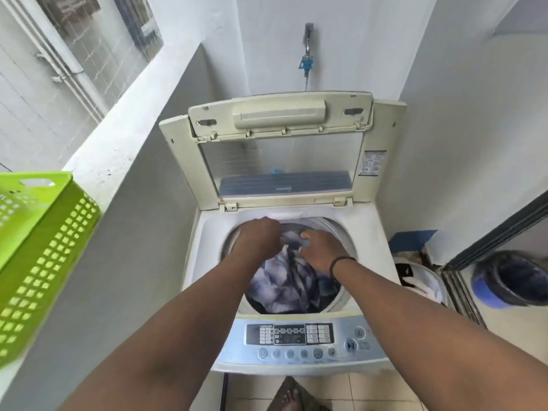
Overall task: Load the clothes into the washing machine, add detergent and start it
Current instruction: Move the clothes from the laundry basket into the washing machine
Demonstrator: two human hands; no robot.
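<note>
Lime-green plastic, a slotted laundry basket (38, 250) sits on the white ledge (124, 137) far to my left. The washing machine (284, 345) faces me, lid (281, 149) upright beyond my hands. My left hand (261, 235) and right hand (321, 250) are curled down on the blue-white clothes (284, 289) filling the drum below; grip blurred.

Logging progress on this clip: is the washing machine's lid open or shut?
Open. The lid stands folded up at the back, the drum is exposed, and both hands reach onto the clothes inside.
</note>
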